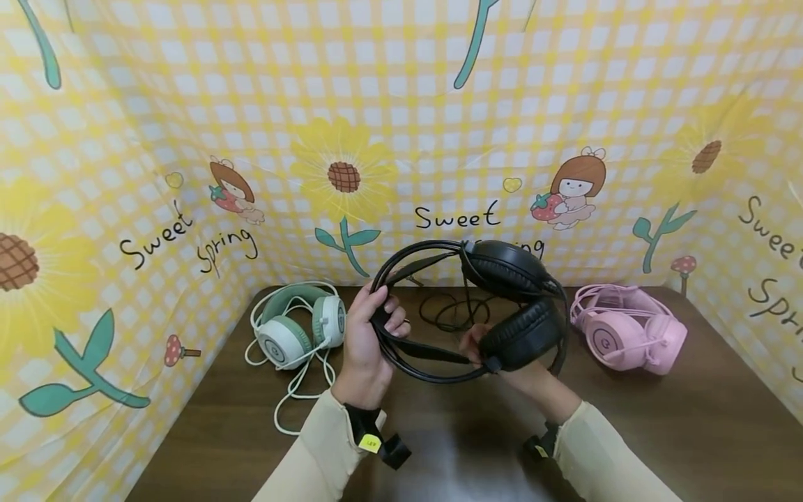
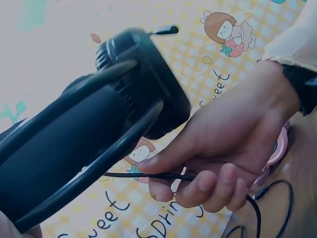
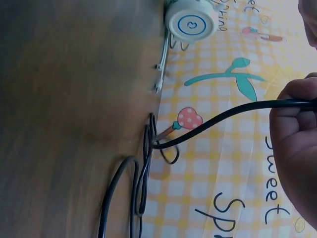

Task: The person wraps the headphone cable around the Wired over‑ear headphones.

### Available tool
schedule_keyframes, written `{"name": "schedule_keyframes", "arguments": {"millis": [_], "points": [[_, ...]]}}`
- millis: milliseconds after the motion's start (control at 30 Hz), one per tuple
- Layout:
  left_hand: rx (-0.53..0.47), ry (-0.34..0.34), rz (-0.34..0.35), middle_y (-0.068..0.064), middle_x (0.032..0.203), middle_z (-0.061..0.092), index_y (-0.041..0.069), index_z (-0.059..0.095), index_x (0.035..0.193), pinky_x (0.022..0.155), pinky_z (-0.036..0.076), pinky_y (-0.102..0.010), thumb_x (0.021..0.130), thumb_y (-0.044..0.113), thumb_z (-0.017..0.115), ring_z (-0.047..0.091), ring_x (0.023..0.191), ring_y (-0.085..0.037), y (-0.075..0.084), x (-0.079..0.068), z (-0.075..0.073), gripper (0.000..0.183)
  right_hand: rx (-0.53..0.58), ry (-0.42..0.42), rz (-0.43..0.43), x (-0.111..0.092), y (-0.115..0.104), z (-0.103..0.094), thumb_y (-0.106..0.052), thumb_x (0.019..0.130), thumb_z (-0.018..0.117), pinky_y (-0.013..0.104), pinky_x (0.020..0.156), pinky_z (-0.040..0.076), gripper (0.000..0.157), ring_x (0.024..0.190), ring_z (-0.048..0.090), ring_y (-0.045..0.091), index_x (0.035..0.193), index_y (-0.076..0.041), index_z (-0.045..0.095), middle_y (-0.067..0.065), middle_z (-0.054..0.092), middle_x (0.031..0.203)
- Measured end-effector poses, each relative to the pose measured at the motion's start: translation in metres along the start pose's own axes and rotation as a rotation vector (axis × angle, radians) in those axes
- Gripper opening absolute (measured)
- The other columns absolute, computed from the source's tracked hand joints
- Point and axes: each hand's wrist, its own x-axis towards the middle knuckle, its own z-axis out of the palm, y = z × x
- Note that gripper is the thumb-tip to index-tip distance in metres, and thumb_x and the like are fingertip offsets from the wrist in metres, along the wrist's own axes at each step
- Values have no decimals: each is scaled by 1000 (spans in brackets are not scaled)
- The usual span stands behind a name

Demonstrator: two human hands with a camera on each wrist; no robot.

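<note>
Black over-ear headphones are raised above the table, tilted so their ear cups lie to the right. My left hand grips the headband on its left side, fingers wrapped around it. Behind the lower ear cup is my right hand, partly hidden by it in the head view. In the left wrist view the right hand pinches the black cable between thumb and fingers. From that hand the cable runs down to loose loops on the table in the right wrist view.
White-and-green headphones lie at the left of the brown table, their pale cable trailing forward. Pink headphones lie at the right. A yellow checked cloth with printed flowers hangs behind and on both sides.
</note>
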Motion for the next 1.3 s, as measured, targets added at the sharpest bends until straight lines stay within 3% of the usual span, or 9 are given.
{"name": "schedule_keyframes", "arguments": {"millis": [167, 300, 400, 467, 533, 667, 733, 967, 1300], "points": [[2, 62, 52, -2, 75, 34, 8, 50, 106, 47, 32, -18, 102, 9, 39, 31, 50, -8, 1, 4, -1, 11, -185, 62, 76, -4, 9, 1, -14, 108, 30, 24, 49, 44, 34, 59, 49, 8, 97, 0, 59, 1, 54, 73], [25, 97, 96, -1, 74, 34, 9, 49, 103, 47, 32, -18, 101, 9, 42, 31, 50, -7, 3, 8, -2, 8, -162, 84, 93, -8, 11, 4, -6, 106, 32, 27, 50, 46, 28, 57, 51, 11, 104, 14, 51, 11, 61, 84], [53, 118, 126, -2, 75, 34, 7, 50, 106, 47, 32, -18, 101, 9, 44, 31, 51, -8, 4, 10, -4, 9, -168, 97, 115, -10, 9, 7, -8, 106, 35, 27, 53, 48, 26, 60, 51, 11, 110, 13, 50, 14, 61, 88], [74, 136, 142, -2, 76, 34, 7, 51, 107, 47, 32, -18, 100, 9, 45, 31, 51, -8, 5, 11, -6, 9, -228, 96, 123, -11, 8, 8, -8, 105, 37, 28, 53, 48, 24, 58, 51, 12, 111, 10, 53, 12, 59, 79], [95, 155, 161, -3, 77, 34, 6, 52, 108, 47, 32, -19, 100, 9, 46, 31, 51, -9, 6, 11, -8, 11, -284, 88, 150, -11, 6, 9, -7, 104, 40, 29, 53, 48, 22, 56, 51, 13, 102, 6, 57, 8, 55, 70], [126, 174, 202, -3, 77, 36, 6, 53, 107, 47, 32, -20, 99, 9, 49, 32, 51, -9, 8, 12, -10, 10, -318, 68, 211, -11, 5, 14, -11, 104, 43, 30, 53, 48, 29, 55, 52, 13, 82, 2, 57, 4, 55, 67], [138, 171, 218, -3, 76, 37, 5, 53, 107, 47, 32, -20, 98, 8, 50, 33, 51, -9, 9, 13, -10, 10, -314, 64, 241, -10, 4, 16, -14, 104, 44, 30, 53, 48, 33, 55, 53, 13, 77, 2, 55, 4, 54, 66], [199, 183, 296, -3, 76, 40, 4, 53, 111, 47, 33, -21, 96, 5, 54, 34, 51, -10, 11, 14, -8, 16, -250, 51, 291, -11, 3, 22, -18, 105, 42, 34, 51, 51, 29, 51, 55, 15, 109, 6, 58, 6, 57, 67], [247, 224, 389, -3, 79, 43, -2, 50, 124, 48, 34, -21, 95, 9, 58, 36, 52, -10, 16, 15, -11, 32, -188, -59, 287, -17, 1, 29, -16, 105, 43, 35, 50, 52, 26, 49, 57, 18, 104, 5, 58, 10, 59, 65]]}}
